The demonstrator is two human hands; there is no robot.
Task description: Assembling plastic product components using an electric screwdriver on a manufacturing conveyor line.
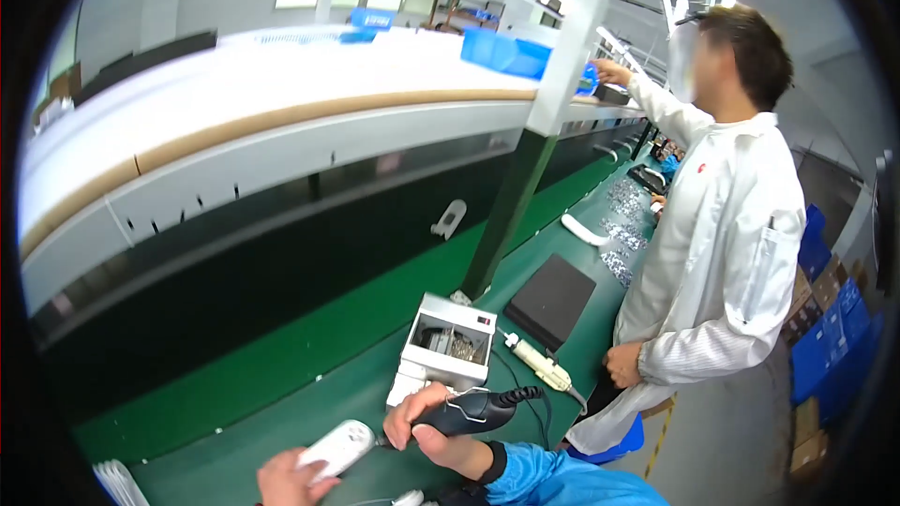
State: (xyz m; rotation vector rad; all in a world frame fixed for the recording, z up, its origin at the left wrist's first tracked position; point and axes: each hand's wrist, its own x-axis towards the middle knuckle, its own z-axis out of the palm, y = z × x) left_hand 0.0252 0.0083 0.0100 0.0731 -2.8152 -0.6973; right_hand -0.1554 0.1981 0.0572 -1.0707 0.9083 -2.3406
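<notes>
My left hand [289,481], at the lower edge, grips a white oblong plastic housing [341,446] with small holes near its far end. My right hand [424,428] is wrapped round a black electric screwdriver [475,411] with a metal hanging loop and a coiled cord. The screwdriver's tip points left and meets or nearly meets the housing's right side; exact contact cannot be made out. Just beyond my right hand stands a grey-white screw feeder [448,342] with screws inside. A cream electric screwdriver [539,364] lies to its right on the green bench [281,431].
A dark foam block [551,300], a white curved part [583,230] and scattered small parts [621,236] lie farther along the bench. A post [525,187] rises beside the conveyor [234,262], which carries a white piece [449,219]. A person in a white coat [708,225] stands at right.
</notes>
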